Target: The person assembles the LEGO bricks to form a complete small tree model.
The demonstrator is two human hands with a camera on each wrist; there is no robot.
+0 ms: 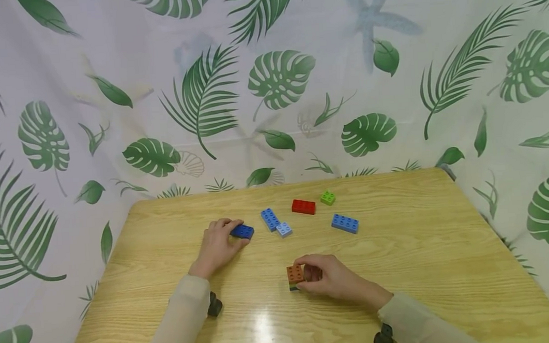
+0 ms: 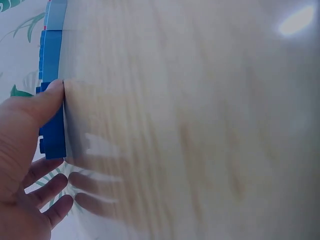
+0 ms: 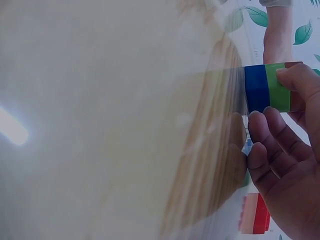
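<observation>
My left hand pinches a dark blue toy building brick on the table, left of the other loose bricks. In the left wrist view the thumb lies over part of that blue brick, and the other fingertips are near the tabletop. Closer to the front, my right hand holds a small stack of bricks by its sides, thumb nearest me. The stack is orange-brown on top; in the right wrist view its green layer and dark blue bottom layer show. It stands upright on the table.
Behind the hands lie a blue brick, a light blue brick against its end, a red brick, a lime green brick and another blue brick. A leaf-patterned cloth hangs past the wooden table's far edge.
</observation>
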